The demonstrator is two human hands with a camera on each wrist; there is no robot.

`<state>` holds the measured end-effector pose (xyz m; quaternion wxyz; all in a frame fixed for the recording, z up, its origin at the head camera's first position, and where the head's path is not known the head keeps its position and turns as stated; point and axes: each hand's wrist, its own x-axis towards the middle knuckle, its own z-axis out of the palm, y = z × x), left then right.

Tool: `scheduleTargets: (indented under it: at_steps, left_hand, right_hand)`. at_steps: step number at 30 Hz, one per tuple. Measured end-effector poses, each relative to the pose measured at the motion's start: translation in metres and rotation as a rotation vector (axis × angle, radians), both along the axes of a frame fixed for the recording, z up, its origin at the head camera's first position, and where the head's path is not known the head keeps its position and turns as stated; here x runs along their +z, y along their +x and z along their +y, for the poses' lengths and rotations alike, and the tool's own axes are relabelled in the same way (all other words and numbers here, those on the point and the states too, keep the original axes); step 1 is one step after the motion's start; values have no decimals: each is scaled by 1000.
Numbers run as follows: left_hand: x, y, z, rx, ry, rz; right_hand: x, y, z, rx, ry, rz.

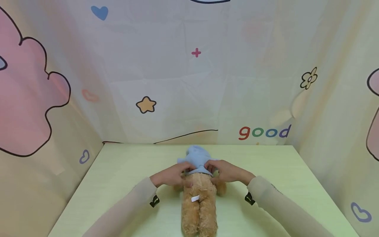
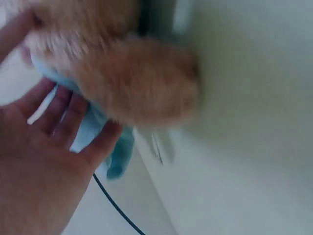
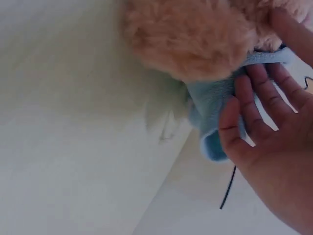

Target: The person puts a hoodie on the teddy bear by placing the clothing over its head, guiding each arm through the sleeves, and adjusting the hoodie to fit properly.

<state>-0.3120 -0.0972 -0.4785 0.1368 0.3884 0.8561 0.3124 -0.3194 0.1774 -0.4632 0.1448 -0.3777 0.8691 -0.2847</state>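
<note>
A brown plush bear [image 1: 199, 210] lies back up on the table, legs toward me, a white tag [image 1: 195, 198] at its rump. Light blue doll's clothing [image 1: 197, 156] covers its head end, hiding the head. My left hand [image 1: 173, 174] pinches the clothing's lower edge on the left, its thumb by the fur. On the other side, my right hand [image 1: 229, 171] holds the same edge with bent fingers. The right wrist view shows a sleeve-like blue tube [image 3: 215, 144] hanging beside the fingers. Furry arms [image 3: 186, 44] of the bear stick out below the hands.
The pale green table [image 1: 133, 158] ends at a printed cloth backdrop [image 1: 165, 65], with more cloth at both sides. Dark clips [image 1: 154, 200] show beneath the sleeves at each wrist.
</note>
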Motion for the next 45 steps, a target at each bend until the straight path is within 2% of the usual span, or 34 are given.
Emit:
scheduleTargets:
  at_steps: [3, 5, 8, 13, 15, 17, 19, 21, 23, 26, 27, 29, 31, 33, 36, 39, 42, 45]
  left_hand:
    - [-5, 8, 5, -15, -2, 135]
    - [-6, 11, 9, 8, 19, 189]
    - [-10, 14, 12, 51, 54, 237]
    - [-18, 19, 18, 99, 49, 311]
    - [-20, 20, 18, 113, 48, 306]
    - [-18, 19, 15, 124, 63, 253]
    - [-13, 18, 9, 123, 113, 120]
    - [-5, 19, 2, 159, 175, -23]
    - [-1, 18, -5, 248, 229, -106]
    - [0, 15, -13, 449, 273, -173]
    - [-5, 11, -15, 505, 279, -210]
    - [-10, 8, -18, 566, 278, -306]
    - [-16, 5, -20, 559, 283, -433]
    - [-20, 1, -20, 513, 281, -517]
    - [-23, -3, -16, 457, 302, -566]
    - [-24, -9, -11, 431, 346, -564]
    - [-24, -15, -5, 423, 448, -610]
    - [-21, -19, -2, 420, 558, -689]
  right_hand:
    - [-5, 3, -2, 29, 22, 114]
    - [-8, 5, -2, 28, 1, 157]
    - [-9, 7, -2, 20, -46, 183]
    - [-13, 9, -6, 27, -54, 190]
    - [-14, 9, -7, 24, -44, 201]
    - [-11, 9, -5, 10, -44, 196]
    - [-6, 9, -2, -2, -36, 169]
    - [0, 10, 2, -11, -29, 133]
    - [7, 10, 4, -23, -31, 104]
    - [15, 12, 4, -81, -43, 136]
    - [17, 12, 3, -112, -53, 156]
    - [20, 14, 0, -200, -73, 177]
    - [22, 16, -6, -288, -83, 168]
    - [23, 17, -13, -346, -76, 143]
    - [23, 16, -23, -407, -48, 113]
    - [24, 14, -30, -445, -32, 114]
    - [23, 9, -31, -484, -35, 84]
    - [21, 2, -30, -513, -59, -7]
